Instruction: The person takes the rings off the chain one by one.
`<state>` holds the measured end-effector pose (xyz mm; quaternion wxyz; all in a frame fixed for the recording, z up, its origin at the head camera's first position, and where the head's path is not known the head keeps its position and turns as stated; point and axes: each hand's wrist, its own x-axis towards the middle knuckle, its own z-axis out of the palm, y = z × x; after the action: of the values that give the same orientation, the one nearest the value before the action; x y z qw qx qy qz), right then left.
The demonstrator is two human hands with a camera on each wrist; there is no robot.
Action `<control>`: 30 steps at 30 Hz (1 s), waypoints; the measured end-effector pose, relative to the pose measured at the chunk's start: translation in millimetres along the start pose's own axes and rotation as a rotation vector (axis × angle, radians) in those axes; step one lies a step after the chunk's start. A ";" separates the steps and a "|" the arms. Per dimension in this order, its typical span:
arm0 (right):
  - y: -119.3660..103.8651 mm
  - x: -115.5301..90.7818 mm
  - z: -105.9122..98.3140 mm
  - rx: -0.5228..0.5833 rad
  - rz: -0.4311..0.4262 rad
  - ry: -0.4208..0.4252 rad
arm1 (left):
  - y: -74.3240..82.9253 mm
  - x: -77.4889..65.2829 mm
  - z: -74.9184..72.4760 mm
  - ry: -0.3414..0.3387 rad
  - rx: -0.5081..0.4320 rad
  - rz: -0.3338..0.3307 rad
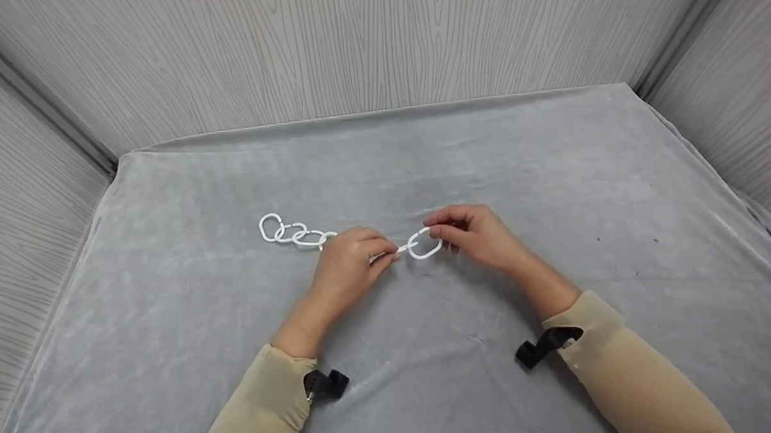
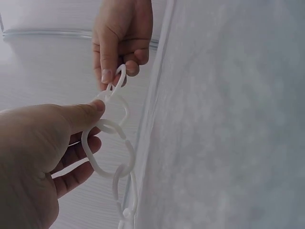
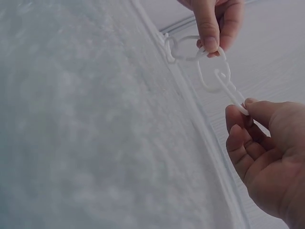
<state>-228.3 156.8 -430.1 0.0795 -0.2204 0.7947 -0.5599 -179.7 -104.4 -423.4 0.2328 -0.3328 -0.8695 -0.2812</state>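
A chain of white plastic links [image 1: 309,238] runs from the left of the table toward the right hand. My left hand [image 1: 352,259] pinches one link near the chain's right end between thumb and fingers, covering part of the chain in the head view. Thumb and fingertips of my right hand [image 1: 479,234] pinch the rightmost link [image 1: 415,253], an oval ring hooked through the link beside it. In the right wrist view this end link [image 3: 230,93] shows a gap by its tip. Several links trail off to the left past the left hand [image 2: 43,143].
Grey cloth [image 1: 384,165] covers the table, with a few small dark specks on its right side. Pale wood-grain panels [image 1: 354,51] stand behind and at both sides. A black wrist camera [image 1: 327,384] is strapped at each sleeve cuff.
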 end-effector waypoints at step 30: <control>1.9 1.3 5.4 -0.005 -0.041 0.007 | -2.9 -2.2 5.9 0.020 0.005 0.048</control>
<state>-228.0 152.1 -433.7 0.0648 -0.2348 0.7918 -0.5602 -181.6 -103.4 -430.1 0.2492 -0.3503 -0.8595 -0.2766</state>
